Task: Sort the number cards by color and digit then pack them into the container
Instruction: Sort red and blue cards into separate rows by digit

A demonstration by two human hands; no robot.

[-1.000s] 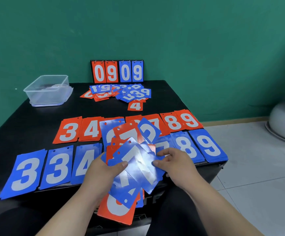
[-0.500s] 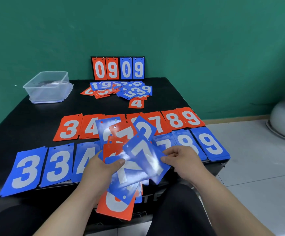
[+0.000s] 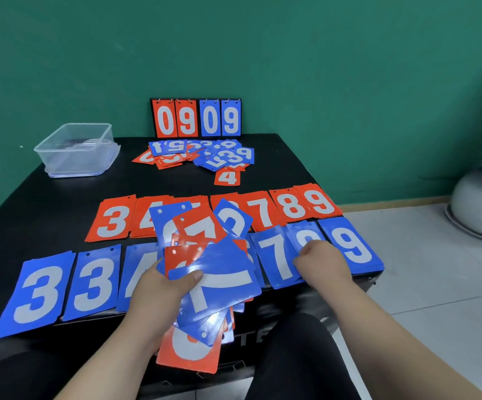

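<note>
- Head view: the left hand (image 3: 159, 295) grips a fanned bunch of cards (image 3: 219, 284), thumb pressed on the blue one on top.
- The right hand (image 3: 322, 265) rests at the right edge of the blue 7 card (image 3: 274, 255), fingers curled; whether they pinch it cannot be told.
- A red row (image 3: 291, 206) and a blue row (image 3: 40, 293) lie on the tabletop (image 3: 61, 212); the clear container (image 3: 81, 163) stands back left.
</note>
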